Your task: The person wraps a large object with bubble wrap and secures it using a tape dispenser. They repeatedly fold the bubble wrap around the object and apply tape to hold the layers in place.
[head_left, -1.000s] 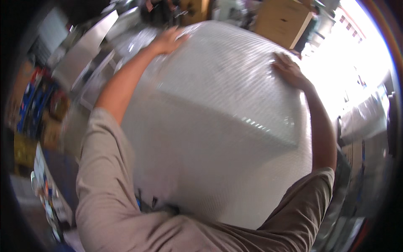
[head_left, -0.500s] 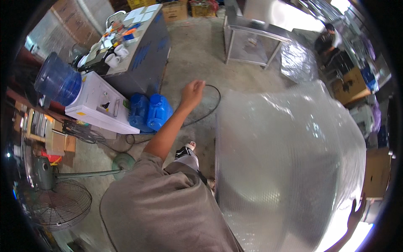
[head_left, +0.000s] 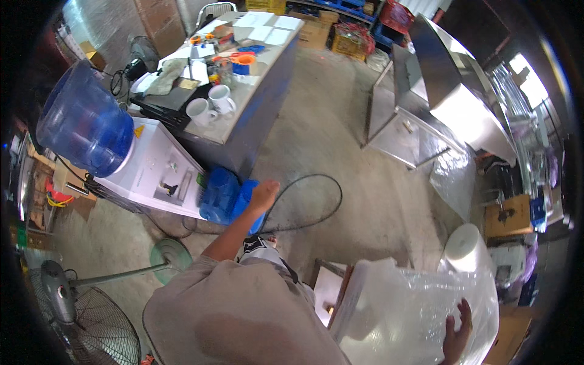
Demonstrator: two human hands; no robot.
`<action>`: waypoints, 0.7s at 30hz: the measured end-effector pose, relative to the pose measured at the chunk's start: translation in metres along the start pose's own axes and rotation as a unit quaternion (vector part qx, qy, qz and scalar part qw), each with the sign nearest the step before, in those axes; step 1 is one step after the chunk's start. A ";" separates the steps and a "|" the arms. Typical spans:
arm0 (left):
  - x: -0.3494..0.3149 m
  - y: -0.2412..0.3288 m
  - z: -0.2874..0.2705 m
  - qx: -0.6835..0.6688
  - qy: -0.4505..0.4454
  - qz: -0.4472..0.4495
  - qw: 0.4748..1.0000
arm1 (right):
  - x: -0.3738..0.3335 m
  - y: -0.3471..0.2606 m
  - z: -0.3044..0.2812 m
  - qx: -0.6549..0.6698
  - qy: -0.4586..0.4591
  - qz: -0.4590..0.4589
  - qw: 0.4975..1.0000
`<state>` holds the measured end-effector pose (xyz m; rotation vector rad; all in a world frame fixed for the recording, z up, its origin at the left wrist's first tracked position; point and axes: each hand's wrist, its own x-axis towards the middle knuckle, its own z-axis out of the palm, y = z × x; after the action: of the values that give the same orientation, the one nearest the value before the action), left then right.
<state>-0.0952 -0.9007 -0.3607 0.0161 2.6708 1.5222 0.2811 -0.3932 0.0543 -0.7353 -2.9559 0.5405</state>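
My left hand [head_left: 264, 196] is out in front of me, in the air above the floor beside the blue jugs. Its fingers are curled together and I see nothing in them. My right hand [head_left: 457, 334] is at the lower right with its fingers apart, over a sheet of clear bubble wrap [head_left: 389, 310]; whether the palm presses on it I cannot tell. The wrap lies over a large, box-like thing, whose left side shows a pale panel and a brown edge. A roll of bubble wrap [head_left: 467, 248] stands at its far side.
On the left are a water dispenser [head_left: 155, 164], blue jugs [head_left: 220, 193] and a pedestal fan [head_left: 85, 304]. A cluttered desk [head_left: 243, 115] with white mugs stands beyond. A black hose [head_left: 328, 220] loops across the concrete floor. Steel tables [head_left: 395, 131] stand far right; cardboard boxes [head_left: 508, 214] line the right.
The bubble wrap, raised high before, has come down toward me, uncovering the roll. My right hand has moved inward over the wrap. The view has turned, and my left hand's fingers look more curled.
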 end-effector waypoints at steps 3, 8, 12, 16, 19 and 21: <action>0.002 -0.015 -0.017 -0.014 -0.042 -0.083 0.996 | 0.113 -0.094 0.072 0.029 -0.074 -0.083 0.993; 0.000 -0.037 -0.047 -0.034 -0.024 -0.153 0.987 | 0.287 -0.257 0.209 -0.035 -0.188 -0.362 0.913; -0.023 -0.076 -0.083 -0.075 0.132 -0.222 0.963 | 0.412 -0.421 0.319 0.029 -0.237 -0.468 0.851; -0.088 -0.098 -0.116 -0.037 0.380 -0.265 0.886 | 0.513 -0.587 0.433 0.176 -0.250 -0.545 0.781; -0.133 -0.071 -0.072 0.033 0.599 -0.452 0.661 | 0.570 -0.683 0.525 0.229 -0.152 -0.606 0.746; -0.135 -0.040 -0.011 0.052 0.649 -0.501 0.570 | 0.604 -0.723 0.578 0.295 -0.137 -0.690 0.647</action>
<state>0.0393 -0.9365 -0.3821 -2.9452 2.1391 0.8755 -0.6504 -0.8973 -0.2612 1.6088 -2.1989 1.2318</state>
